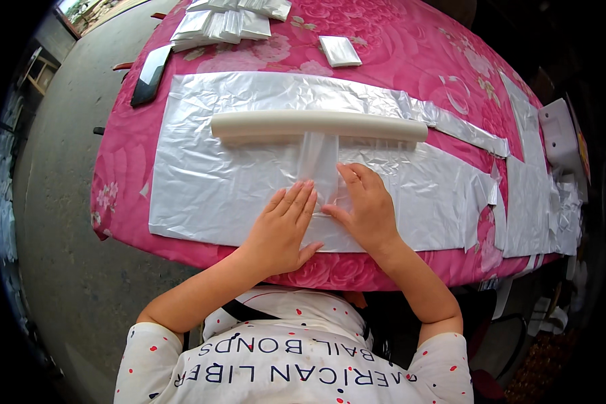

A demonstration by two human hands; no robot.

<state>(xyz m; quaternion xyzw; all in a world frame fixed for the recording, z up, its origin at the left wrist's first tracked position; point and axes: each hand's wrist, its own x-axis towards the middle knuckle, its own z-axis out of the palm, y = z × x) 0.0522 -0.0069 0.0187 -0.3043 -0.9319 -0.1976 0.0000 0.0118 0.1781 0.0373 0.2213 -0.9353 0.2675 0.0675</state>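
Observation:
A flattened pile of silvery-white plastic carrier bags (209,182) lies before me, its handle strips reaching right. Across it rests a cream-coloured tube (316,126). A narrow folded strip of clear plastic (318,161) runs from under the tube toward me. My left hand (284,225) lies flat on the plastic at the strip's lower left, fingers extended and thumb apart. At the strip's right edge is my right hand (365,205), its fingers bent and its thumb spread away from them, touching the plastic. Neither hand visibly grips anything.
A pink floral cloth (289,57) covers the table. Folded plastic packets (222,25) are piled at the far left, with a single packet (340,51) nearby. A dark phone (151,75) lies at the left edge. More plastic bags (526,202) and a white container (560,135) are at right.

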